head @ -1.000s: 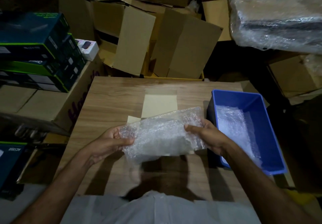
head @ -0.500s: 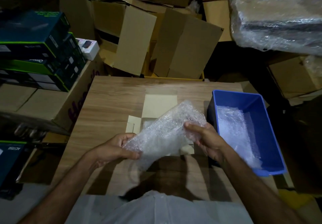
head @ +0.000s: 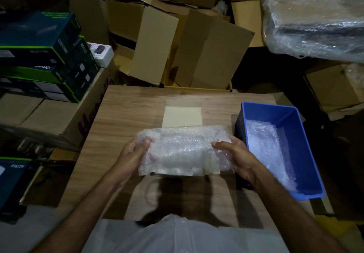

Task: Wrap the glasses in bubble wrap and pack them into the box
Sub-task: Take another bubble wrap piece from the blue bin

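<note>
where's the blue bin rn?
Head view, right side: the blue bin sits on the wooden table's right edge, just beside the right hand, with loose bubble wrap inside.

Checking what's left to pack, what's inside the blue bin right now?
The blue bin holds loose bubble wrap along its left side and floor. Anything beneath that wrap is covered, so I cannot tell.

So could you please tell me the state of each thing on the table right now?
Bubble wrap bundle: held level over the box, gripped at both ends.
Left hand: grips the bundle's left end.
Right hand: grips its right end.
Box: open, flap back.
Blue bin: upright, holds loose bubble wrap.
</note>
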{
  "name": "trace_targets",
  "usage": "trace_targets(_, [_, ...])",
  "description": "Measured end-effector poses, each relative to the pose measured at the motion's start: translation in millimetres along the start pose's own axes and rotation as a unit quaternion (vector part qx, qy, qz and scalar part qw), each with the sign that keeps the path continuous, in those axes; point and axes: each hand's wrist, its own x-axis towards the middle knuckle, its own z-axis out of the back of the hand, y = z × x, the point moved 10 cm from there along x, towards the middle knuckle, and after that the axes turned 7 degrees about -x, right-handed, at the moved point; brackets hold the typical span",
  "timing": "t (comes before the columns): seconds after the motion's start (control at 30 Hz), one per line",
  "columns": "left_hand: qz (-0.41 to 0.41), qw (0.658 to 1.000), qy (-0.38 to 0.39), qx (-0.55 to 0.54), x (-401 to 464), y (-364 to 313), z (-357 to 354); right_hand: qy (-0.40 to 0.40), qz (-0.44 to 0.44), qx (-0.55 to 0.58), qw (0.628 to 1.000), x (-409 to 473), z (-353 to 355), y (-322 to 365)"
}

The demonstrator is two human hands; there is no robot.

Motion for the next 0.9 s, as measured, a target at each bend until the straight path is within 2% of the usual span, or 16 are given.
trace_targets(0.07, [-0.020,0.999,0.007,0.033,0.7,-7.2,-2.2,-0.002,-0.007,-0.057,0.998,3.4,3.1,-2.8])
trace_targets(0.17, [0.035,0.997,0.066,0.025,4.5,-3.0,-1.5,0.019,0.022,-0.126,0.992,0.2,0.1,3.6])
trace_targets(0.23, [0.080,0.990,0.113,0.019,3.4,4.5,-1.7,0.032,0.028,-0.098,0.994,-2.7,-2.4,6.4])
trace_targets(0.3, [0.091,0.986,0.137,0.022,1.9,5.8,-2.9,0.039,0.021,-0.068,0.997,-2.2,-1.9,4.3])
trace_targets(0.4, [0.059,0.986,0.134,0.077,6.2,-0.5,-4.4,0.060,0.001,-0.062,0.996,1.7,-3.7,-1.9])
trace_targets(0.5, [0.064,0.982,0.126,0.125,9.2,-0.6,0.1,0.082,-0.024,-0.031,0.996,0.1,-9.0,-4.7])
trace_targets(0.6, [0.075,0.981,0.156,0.083,9.6,3.0,4.8,0.127,-0.059,0.031,0.990,-5.9,-12.0,-8.4])
trace_targets(0.67, [0.085,0.979,0.185,0.027,5.7,2.5,2.5,0.133,-0.053,-0.038,0.989,-3.8,-6.3,-10.5])
trace_targets(0.73, [0.087,0.976,0.198,-0.008,1.3,-1.0,-4.7,0.086,-0.008,-0.196,0.977,7.7,6.2,-10.8])
trace_targets(0.8, [0.056,0.985,0.151,0.055,4.2,-4.4,-4.1,0.035,0.052,-0.265,0.962,17.8,10.7,-5.1])
trace_targets(0.87, [0.006,0.986,0.081,0.144,8.8,-14.4,-2.7,0.021,0.095,-0.263,0.960,22.2,7.6,-0.9])
trace_targets(0.9, [-0.007,0.985,0.073,0.157,10.9,-14.8,-4.3,0.020,0.113,-0.268,0.957,22.5,5.0,1.9])
